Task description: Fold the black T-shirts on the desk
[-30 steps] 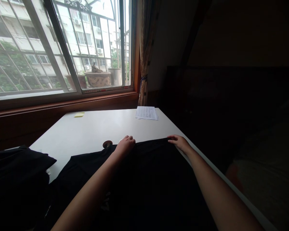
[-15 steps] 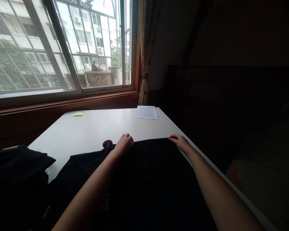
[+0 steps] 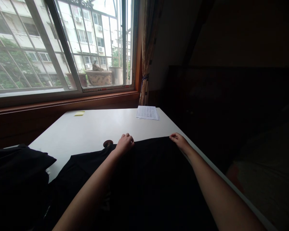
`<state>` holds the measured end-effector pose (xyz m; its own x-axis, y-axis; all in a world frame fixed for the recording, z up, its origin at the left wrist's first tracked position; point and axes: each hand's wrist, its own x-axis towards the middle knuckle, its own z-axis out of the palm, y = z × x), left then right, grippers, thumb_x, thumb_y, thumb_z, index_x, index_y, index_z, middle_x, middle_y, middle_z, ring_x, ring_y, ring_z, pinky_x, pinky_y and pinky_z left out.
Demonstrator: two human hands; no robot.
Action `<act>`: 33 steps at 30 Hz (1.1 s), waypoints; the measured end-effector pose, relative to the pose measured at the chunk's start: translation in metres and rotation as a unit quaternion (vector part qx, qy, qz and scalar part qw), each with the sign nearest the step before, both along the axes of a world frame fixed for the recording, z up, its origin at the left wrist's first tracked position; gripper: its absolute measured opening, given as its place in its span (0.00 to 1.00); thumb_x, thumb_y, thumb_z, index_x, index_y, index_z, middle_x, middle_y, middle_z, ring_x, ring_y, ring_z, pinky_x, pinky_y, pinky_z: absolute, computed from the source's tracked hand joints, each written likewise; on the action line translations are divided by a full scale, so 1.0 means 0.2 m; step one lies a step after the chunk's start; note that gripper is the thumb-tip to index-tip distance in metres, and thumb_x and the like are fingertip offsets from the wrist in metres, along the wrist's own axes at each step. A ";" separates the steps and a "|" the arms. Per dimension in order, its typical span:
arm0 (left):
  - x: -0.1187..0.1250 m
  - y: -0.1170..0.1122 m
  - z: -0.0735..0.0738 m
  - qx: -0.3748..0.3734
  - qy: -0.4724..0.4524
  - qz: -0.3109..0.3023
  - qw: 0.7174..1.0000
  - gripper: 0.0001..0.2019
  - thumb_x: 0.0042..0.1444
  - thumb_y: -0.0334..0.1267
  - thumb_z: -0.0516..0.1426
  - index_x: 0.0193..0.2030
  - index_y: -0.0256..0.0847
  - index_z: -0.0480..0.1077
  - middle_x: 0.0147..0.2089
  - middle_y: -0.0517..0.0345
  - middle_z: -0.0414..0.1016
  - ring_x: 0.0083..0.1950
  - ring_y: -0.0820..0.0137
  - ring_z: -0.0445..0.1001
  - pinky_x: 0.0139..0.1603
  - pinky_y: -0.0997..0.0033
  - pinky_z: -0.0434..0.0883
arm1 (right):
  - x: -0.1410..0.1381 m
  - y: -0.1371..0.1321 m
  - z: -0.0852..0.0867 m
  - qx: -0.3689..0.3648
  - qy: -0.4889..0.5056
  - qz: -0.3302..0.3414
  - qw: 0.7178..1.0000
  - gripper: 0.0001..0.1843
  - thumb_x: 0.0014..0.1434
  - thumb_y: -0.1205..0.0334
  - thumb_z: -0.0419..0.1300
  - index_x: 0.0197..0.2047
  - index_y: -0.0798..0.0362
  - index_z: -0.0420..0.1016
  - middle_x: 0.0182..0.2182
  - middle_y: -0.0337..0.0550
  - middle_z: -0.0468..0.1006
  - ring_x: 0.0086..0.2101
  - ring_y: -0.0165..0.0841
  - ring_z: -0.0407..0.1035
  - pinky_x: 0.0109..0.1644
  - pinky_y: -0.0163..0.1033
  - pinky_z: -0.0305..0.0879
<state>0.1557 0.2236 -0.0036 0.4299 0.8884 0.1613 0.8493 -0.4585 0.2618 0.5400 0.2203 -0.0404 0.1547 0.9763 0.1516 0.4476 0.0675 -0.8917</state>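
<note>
Apparently being straightened, a black garment point(image 3: 156, 173) lies on the bench point(image 3: 98, 126), far edge gripped by a curled left hand point(image 3: 125, 143), corner pinched by the right hand point(image 3: 179, 141); moving it calls for even tension.

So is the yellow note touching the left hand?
No, the yellow note lies near the far edge of the table, while the left hand is on the black cloth.

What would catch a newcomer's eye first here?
Probably the bright window at upper left, standing out against the dark right side. Next, the black cloth spread over the white table, with the left hand and right hand at its far edge.
</note>
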 end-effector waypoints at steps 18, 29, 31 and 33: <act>0.11 0.00 0.09 -0.012 0.052 0.082 0.995 0.07 0.64 0.36 0.55 0.46 0.39 0.71 0.50 0.43 0.70 0.51 0.53 0.67 0.45 0.59 0.71 | -0.12 0.03 0.02 0.022 -0.315 -0.084 0.945 0.03 0.64 0.62 0.57 0.42 0.48 0.66 0.38 0.45 0.77 0.38 0.39 0.70 0.38 0.38 0.59; 0.25 -0.14 0.01 0.089 0.007 -0.113 0.990 0.15 0.67 0.32 0.51 0.55 0.44 0.74 0.59 0.51 0.74 0.63 0.60 0.66 0.65 0.61 0.65 | -0.17 -0.01 -0.01 0.066 -0.417 -0.112 0.900 0.03 0.68 0.61 0.54 0.43 0.50 0.68 0.41 0.47 0.75 0.39 0.39 0.68 0.40 0.41 0.59; 0.29 -0.18 -0.03 0.092 0.007 -0.160 0.983 0.17 0.69 0.36 0.51 0.61 0.42 0.70 0.64 0.51 0.71 0.69 0.61 0.62 0.70 0.61 0.60 | -0.18 -0.03 0.00 0.070 -0.432 -0.115 0.892 0.04 0.68 0.61 0.54 0.42 0.49 0.69 0.41 0.48 0.75 0.40 0.40 0.68 0.41 0.41 0.60; 0.32 -0.20 -0.07 0.090 0.009 -0.167 0.982 0.21 0.70 0.41 0.50 0.66 0.37 0.65 0.69 0.46 0.65 0.73 0.58 0.58 0.73 0.57 0.57 | -0.20 -0.04 0.02 0.074 -0.447 -0.122 0.883 0.04 0.68 0.61 0.55 0.42 0.49 0.70 0.42 0.49 0.74 0.42 0.42 0.67 0.42 0.43 0.60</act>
